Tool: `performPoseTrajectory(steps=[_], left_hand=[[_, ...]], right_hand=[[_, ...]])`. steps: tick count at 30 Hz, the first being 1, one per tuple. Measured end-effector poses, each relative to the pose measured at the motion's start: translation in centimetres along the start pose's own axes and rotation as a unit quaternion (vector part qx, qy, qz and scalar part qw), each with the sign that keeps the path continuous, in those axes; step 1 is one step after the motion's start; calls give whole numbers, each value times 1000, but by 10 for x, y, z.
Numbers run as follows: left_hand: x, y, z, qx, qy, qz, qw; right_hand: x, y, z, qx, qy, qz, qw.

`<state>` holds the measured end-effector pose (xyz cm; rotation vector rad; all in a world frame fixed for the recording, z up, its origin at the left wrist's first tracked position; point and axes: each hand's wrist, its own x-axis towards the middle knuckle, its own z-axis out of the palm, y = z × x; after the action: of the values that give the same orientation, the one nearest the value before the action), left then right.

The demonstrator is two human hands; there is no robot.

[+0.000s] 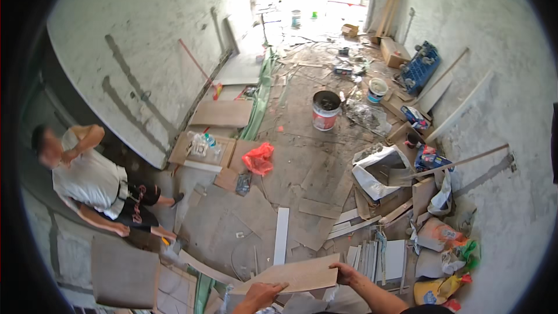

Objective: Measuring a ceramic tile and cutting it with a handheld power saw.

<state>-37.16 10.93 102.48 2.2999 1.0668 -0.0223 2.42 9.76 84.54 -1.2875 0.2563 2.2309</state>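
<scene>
Tan flat panel [305, 273] is at bottom centre, just in front of the wearer, up in 2 hands. Long axis runs left-right, right end tipped up and slightly farther away; broad face looks upward. Left hand [263, 296]: partly closed on the near left edge, thumb lying on the top face, other fingers' grip below can't be made out. Right hand [347, 274]: curled round the right end, fingertips at its far corner, gap only panel-thick. Panel looks rigid, thin, matte, straight-edged, 4-sided; can't tell tile from board. Just beyond it, 1 long white strip [281, 236] lies on the floor, long axis pointing away from the wearer. Right of the panel: narrow pale strips [365, 260], roughly parallel, side by side. Farther right, white sack [379, 170], crumpled, mouth open. Ahead: round bucket [326, 113], dark inside; left of it, thin wrinkled red plastic bag [258, 159].
</scene>
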Motion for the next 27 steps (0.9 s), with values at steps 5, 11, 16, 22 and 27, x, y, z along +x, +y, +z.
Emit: performPoseTrajectory(steps=[5, 11, 16, 22, 27], left_hand=[[43, -19, -20, -56, 189, -68, 978], [206, -89, -40, -121, 266, -95, 952], [285, -193, -28, -258, 243, -335, 873], [214, -286, -92, -572, 179, -552, 580], [311, -317, -158, -305, 182, -716, 600]], right_hand=[[-24, -82, 68, 32, -26, -100, 994], [4, -221, 91, -1, 9, -131, 991], [49, -360, 146, -22, 147, -180, 972], [102, -503, 189, 31, 288, -246, 925], [142, -646, 168, 190, 254, -245, 916]])
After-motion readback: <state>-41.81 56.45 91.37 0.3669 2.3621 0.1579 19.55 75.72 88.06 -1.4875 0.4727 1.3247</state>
